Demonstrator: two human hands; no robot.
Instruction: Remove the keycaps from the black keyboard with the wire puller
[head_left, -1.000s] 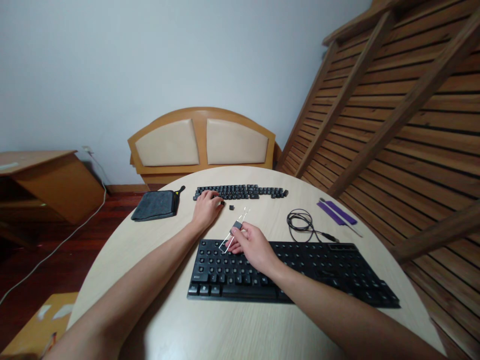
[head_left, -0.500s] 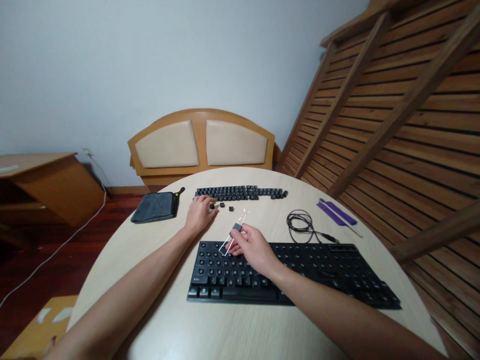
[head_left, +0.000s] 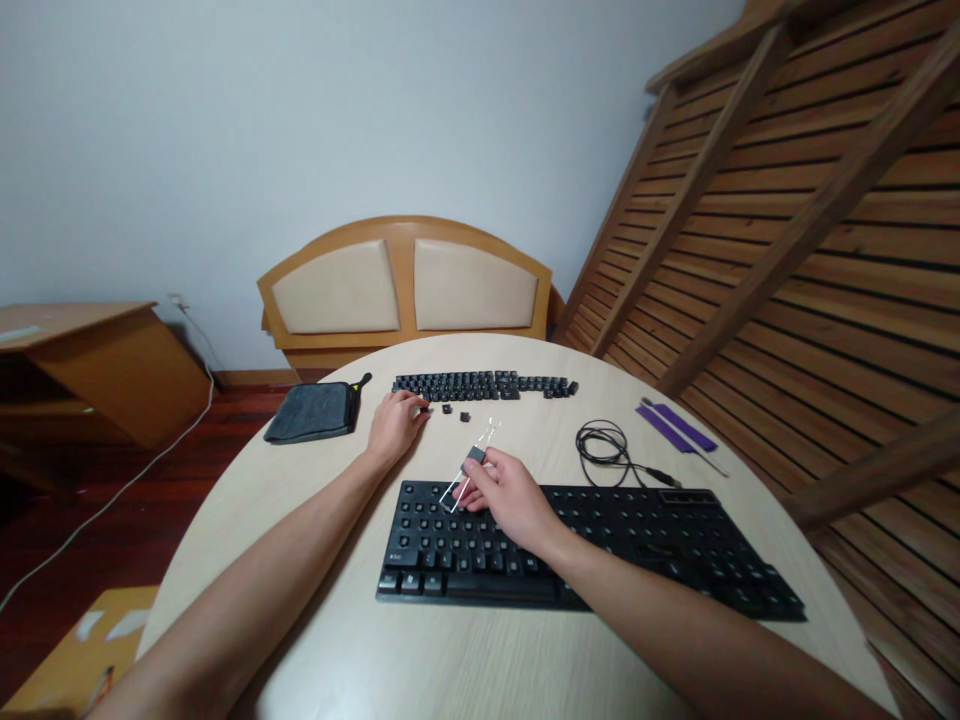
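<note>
In my right hand (head_left: pixel 504 492) is a wire keycap puller (head_left: pixel 475 458) with a grey grip, pinched between thumb and fingers. Its wire loops reach out on both sides, one end over the upper left of the black keyboard (head_left: pixel 495 587). Many key positions on this keyboard are bare of caps, while some lower keys still have theirs. My left hand (head_left: pixel 396 428) rests on the table beyond the keyboard, thumb and fingers closed around a small black keycap (head_left: pixel 425 408). Two loose keycaps (head_left: pixel 465 417) lie just right of it, below the rows of removed keycaps (head_left: pixel 457 386).
A dark grey cloth pouch (head_left: pixel 311 412) lies at the table's left. On the right are a coiled black cable (head_left: pixel 602 440) and purple strips (head_left: pixel 675 428) with a thin metal tool. A wooden slatted frame (head_left: pixel 750 250) leans past the round table's right edge (head_left: pixel 832 590).
My left hand's fingers have drawn slightly left and closer together at the keycap. My right hand and the puller stay practically still.
</note>
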